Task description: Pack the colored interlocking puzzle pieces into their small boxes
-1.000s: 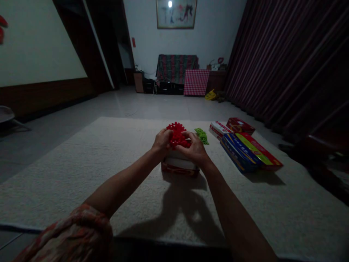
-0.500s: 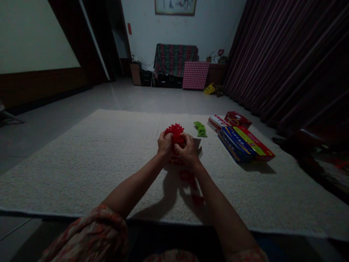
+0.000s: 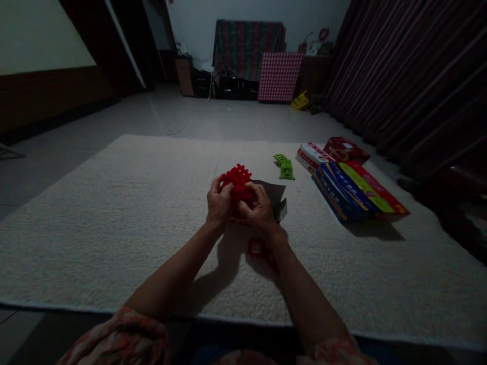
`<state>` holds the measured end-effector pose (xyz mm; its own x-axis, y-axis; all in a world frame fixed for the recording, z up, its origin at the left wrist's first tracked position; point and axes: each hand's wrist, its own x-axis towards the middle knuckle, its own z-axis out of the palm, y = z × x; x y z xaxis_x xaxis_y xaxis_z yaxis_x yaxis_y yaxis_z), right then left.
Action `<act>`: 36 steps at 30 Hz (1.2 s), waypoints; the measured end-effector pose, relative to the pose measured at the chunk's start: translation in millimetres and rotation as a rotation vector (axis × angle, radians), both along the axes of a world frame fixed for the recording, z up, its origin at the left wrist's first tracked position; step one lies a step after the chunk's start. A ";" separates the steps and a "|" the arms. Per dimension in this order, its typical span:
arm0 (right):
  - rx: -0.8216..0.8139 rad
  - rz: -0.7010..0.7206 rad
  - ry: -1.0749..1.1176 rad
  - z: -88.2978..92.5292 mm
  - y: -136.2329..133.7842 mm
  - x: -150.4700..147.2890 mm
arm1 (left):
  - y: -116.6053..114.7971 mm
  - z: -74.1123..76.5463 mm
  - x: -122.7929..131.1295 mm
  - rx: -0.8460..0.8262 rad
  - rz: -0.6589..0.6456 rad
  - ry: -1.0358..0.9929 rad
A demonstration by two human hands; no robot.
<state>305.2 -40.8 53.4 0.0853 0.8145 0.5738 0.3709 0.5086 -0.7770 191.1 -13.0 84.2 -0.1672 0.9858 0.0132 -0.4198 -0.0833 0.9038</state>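
Note:
Both hands grip a cluster of red interlocking plastic pieces [image 3: 238, 177] with notched edges, held above the pale mat. My left hand [image 3: 219, 200] is closed on its left side, thumb pressed on the front. On the right side, my right hand [image 3: 259, 205] has its fingers curled round the same cluster. Just beneath and behind the hands stands an open cardboard box [image 3: 274, 191], largely hidden by them. A red square piece [image 3: 255, 247] with a hole lies on the mat below my right wrist; more red beside it is partly covered by the forearm.
Green interlocking pieces [image 3: 285, 167] lie beyond my right hand. To the right sit a blue, yellow and red box [image 3: 357, 192], a white and red box [image 3: 314, 157] and a dark red box [image 3: 345, 149]. The pale mat [image 3: 133, 203] spreads over the tiled floor.
The view has tilted down and shifted. The hands, still on the red cluster, appear slightly further left, and the cluster is turned a little. More of the cardboard box shows.

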 end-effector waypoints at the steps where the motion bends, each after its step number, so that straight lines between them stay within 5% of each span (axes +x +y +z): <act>1: -0.016 0.004 0.006 0.6 0.6 -0.2 | 0.6 -0.8 -1.8 -0.006 -0.010 -0.002; 11: -0.035 0.159 -0.052 32.7 17.2 7.0 | 1.6 25.3 -6.4 -0.041 -0.053 -0.118; 26: 0.022 0.205 -0.181 44.1 14.1 6.8 | 10.7 27.5 -5.7 -0.056 -0.036 -0.192; 36: -0.159 0.376 -0.052 50.4 13.5 17.6 | 12.5 27.8 -8.9 -0.112 -0.044 -0.207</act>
